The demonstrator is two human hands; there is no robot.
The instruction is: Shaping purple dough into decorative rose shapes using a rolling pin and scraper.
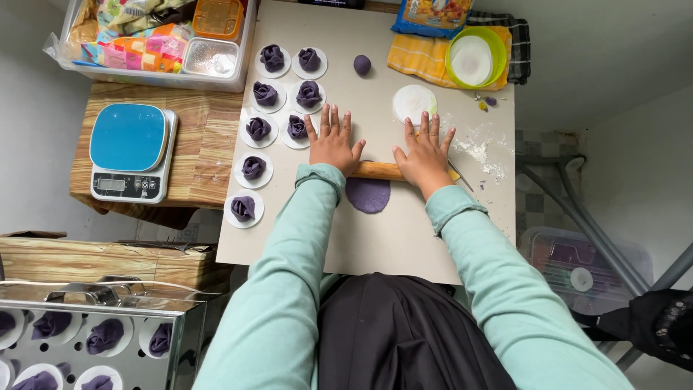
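Note:
A wooden rolling pin (pixel 377 171) lies across a flat disc of purple dough (pixel 368 195) on the pale work board (pixel 404 245). My left hand (pixel 330 142) presses flat on the pin's left end, fingers spread. On the pin's right end rests my right hand (pixel 426 154), also flat with fingers apart. A purple dough ball (pixel 362 65) sits farther back on the board. Several folded purple dough pieces on white paper rounds (pixel 258 128) line the board's left side.
A stack of white paper rounds (pixel 413 102) and loose flour (pixel 480 152) lie at the right. A green bowl (pixel 474 59) sits on a yellow cloth behind. A blue kitchen scale (pixel 130 150) stands left. A metal steamer tray (pixel 94 339) holds more purple pieces at bottom left.

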